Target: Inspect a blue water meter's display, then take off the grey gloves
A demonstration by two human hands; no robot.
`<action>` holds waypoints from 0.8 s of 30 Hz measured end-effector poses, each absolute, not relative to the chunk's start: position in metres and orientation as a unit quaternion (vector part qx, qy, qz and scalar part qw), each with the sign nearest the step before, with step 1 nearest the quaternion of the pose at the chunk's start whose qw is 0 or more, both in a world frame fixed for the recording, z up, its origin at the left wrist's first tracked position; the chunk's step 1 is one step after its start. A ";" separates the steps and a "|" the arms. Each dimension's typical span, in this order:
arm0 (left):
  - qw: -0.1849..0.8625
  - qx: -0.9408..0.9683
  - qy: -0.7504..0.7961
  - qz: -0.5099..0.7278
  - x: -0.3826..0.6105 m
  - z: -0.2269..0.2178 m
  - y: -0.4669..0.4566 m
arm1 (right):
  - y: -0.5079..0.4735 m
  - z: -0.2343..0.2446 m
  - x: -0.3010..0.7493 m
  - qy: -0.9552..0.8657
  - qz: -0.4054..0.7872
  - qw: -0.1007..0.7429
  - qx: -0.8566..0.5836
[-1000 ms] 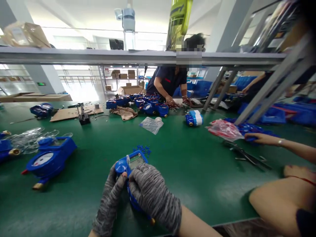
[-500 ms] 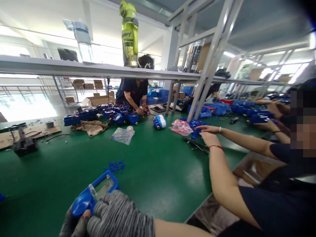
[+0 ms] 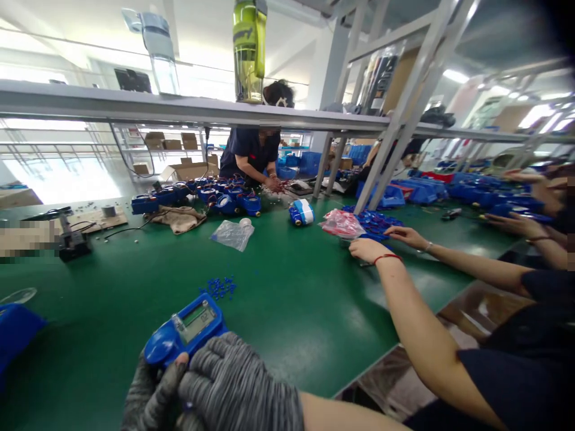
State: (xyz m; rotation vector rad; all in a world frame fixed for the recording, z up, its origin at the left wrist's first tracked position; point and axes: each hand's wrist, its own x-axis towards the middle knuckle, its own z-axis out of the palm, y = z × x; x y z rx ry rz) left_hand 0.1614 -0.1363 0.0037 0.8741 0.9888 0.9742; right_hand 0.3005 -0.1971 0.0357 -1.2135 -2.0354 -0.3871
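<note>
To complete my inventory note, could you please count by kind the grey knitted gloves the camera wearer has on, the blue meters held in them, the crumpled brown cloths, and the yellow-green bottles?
Grey knitted gloves: 2
Blue meter with rectangular display, held: 1
Crumpled brown cloth on the green table: 1
Yellow-green bottle on the pale shelf: 1
Total: 5

Bright daylight, backlit: far windows [image 3: 27, 67] blown white, floor [image 3: 67, 179] glaring at left. Lamp [image 3: 456, 76] lit, upper right. Soft sheen on table [image 3: 309, 353]. Meter [image 3: 188, 336] fairly crisp, highlight on its cap. Wide-lens stretch, posts [image 3: 399, 123] slanting. Right edge soft; top right corner black.
</note>
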 end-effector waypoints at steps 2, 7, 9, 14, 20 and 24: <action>0.716 0.356 0.443 0.405 0.163 0.020 -0.132 | -0.202 0.041 0.318 -0.755 -0.051 0.441 -0.483; 0.755 0.356 0.430 0.345 0.156 0.047 -0.121 | -0.170 0.020 0.395 -0.595 0.075 0.461 -0.654; 0.742 0.387 0.423 0.348 0.156 0.046 -0.121 | -0.143 -0.001 0.420 -0.562 0.102 0.398 -0.718; 0.698 0.409 0.449 0.378 0.156 0.021 -0.136 | -0.094 -0.039 0.439 -0.543 0.118 0.300 -0.775; 0.684 0.381 0.457 0.422 0.151 0.015 -0.153 | -0.071 -0.042 0.433 -0.546 0.100 0.251 -0.793; 0.690 0.375 0.460 0.414 0.154 0.021 -0.156 | -0.072 -0.033 0.429 -0.556 0.086 0.205 -0.801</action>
